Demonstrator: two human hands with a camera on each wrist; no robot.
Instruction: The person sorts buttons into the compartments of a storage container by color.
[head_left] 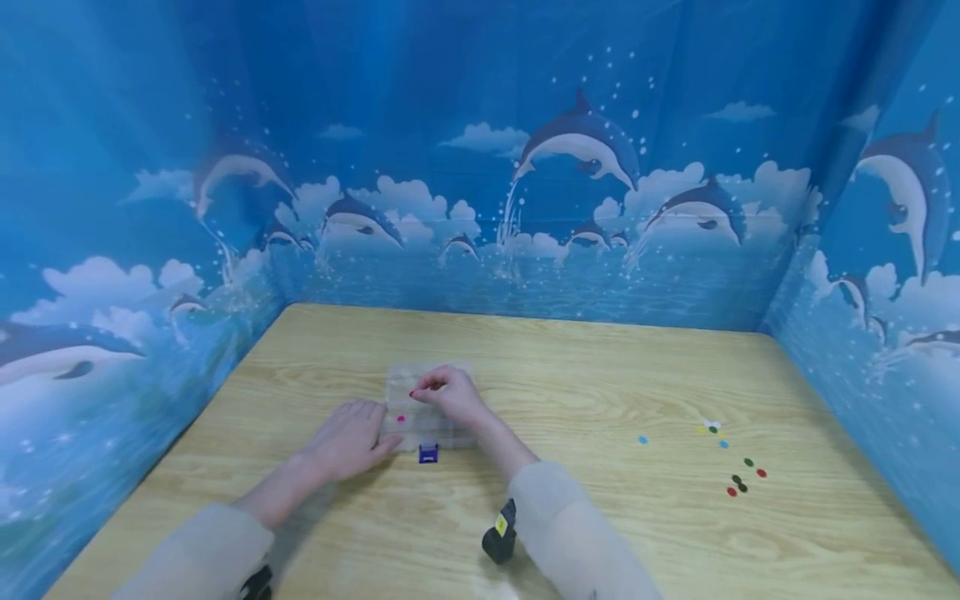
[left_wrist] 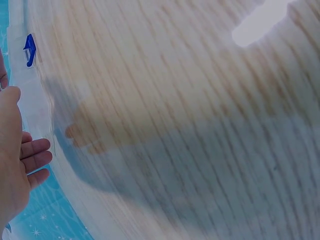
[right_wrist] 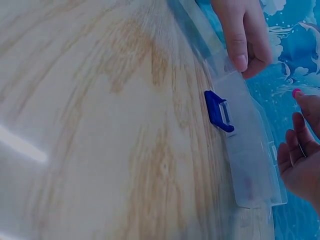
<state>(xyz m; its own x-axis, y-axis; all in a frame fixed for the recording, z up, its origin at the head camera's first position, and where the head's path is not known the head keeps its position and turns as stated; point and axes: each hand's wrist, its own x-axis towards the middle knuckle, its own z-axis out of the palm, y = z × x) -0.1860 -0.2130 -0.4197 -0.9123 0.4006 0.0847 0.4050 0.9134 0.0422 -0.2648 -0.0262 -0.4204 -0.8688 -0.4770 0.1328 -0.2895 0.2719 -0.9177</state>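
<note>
A shallow clear plastic box (head_left: 439,431) with compartments lies in front of me, its blue latch (head_left: 428,454) facing my side. My left hand (head_left: 348,442) rests along the box's left edge, fingers extended and thumb at the near corner. Over the far left part of the box, my right hand (head_left: 453,398) pinches a small pinkish-red disc (right_wrist: 296,93) between thumb and forefinger. Another pink disc (head_left: 401,418) shows within the box's outline, near the left fingers. In the right wrist view the left hand (right_wrist: 245,37) touches the box by its end.
Several small flat discs lie scattered on the right of the wooden table (head_left: 585,375): a blue disc (head_left: 642,440), a green disc (head_left: 748,462), a red disc (head_left: 732,492) and dark ones among them. A blue dolphin-print curtain (head_left: 420,275) borders the table at the back and sides.
</note>
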